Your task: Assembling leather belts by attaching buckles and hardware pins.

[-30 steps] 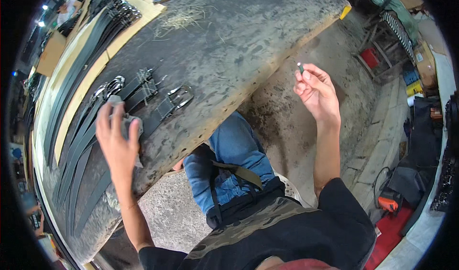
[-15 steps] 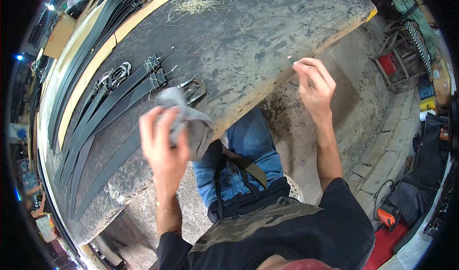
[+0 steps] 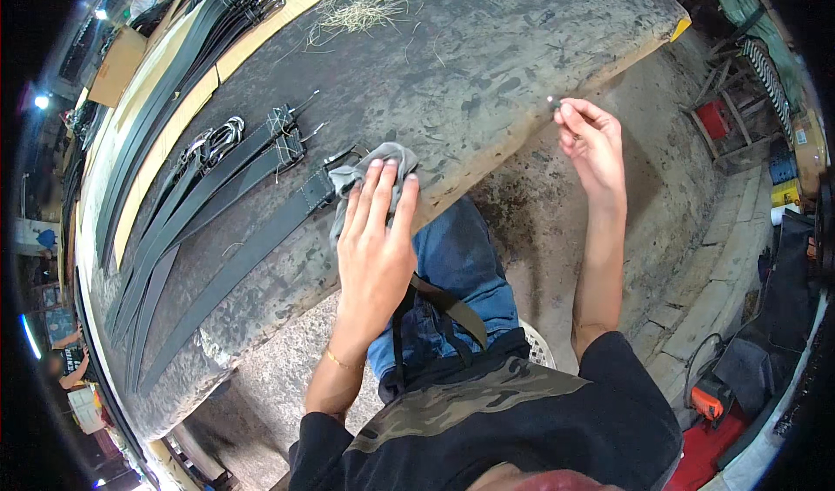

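Observation:
My left hand (image 3: 378, 252) lies over a crumpled grey cloth (image 3: 391, 153), fingers long and close together, and its thumb is hidden. Under the cloth is the buckle end of a black leather belt (image 3: 261, 252); only part of the metal buckle (image 3: 346, 153) shows. My right hand (image 3: 593, 143) is raised past the table's front edge. Its thumb and fingertips pinch a small dark thing with a pale tip (image 3: 553, 102), too small to name.
Several bundled black belts (image 3: 213, 178) with metal buckles lie left on the dark worn table (image 3: 487, 47). Farther back, another belt row (image 3: 165, 91) rests along cardboard. A heap of pale fibres (image 3: 361, 11) sits at the far side. A wooden stool frame (image 3: 722, 126) stands right.
My left hand has moved right and down with the grey cloth, from above the belts onto the buckle end. My right hand has shifted slightly right, still pinching the small thing.

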`<state>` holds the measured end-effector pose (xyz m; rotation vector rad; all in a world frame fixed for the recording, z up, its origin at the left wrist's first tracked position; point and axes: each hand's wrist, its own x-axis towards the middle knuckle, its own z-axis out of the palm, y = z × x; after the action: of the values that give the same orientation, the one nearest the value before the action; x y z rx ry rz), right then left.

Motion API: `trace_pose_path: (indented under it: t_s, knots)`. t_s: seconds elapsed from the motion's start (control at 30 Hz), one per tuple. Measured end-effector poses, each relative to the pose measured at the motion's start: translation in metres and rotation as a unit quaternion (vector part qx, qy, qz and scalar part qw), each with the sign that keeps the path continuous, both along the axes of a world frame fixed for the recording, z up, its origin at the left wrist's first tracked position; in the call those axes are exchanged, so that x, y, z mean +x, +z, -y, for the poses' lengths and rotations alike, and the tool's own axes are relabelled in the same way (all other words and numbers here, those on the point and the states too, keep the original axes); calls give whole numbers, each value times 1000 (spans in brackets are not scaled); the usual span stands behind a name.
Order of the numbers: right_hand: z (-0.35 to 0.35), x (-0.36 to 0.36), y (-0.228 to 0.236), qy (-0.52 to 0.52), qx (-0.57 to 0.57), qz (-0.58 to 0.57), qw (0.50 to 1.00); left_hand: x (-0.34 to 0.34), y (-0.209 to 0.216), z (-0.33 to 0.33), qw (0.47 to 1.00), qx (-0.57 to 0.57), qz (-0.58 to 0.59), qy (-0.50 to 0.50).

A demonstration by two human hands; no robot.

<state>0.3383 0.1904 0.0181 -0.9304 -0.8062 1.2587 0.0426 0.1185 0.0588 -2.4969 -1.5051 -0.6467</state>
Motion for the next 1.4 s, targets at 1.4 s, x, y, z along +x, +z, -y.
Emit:
trace_pose_path:
  t_s: [1.4]
  knots:
    - [-30,-264,105,-48,228,461,856,-185,79,10,993,-22,82,81]
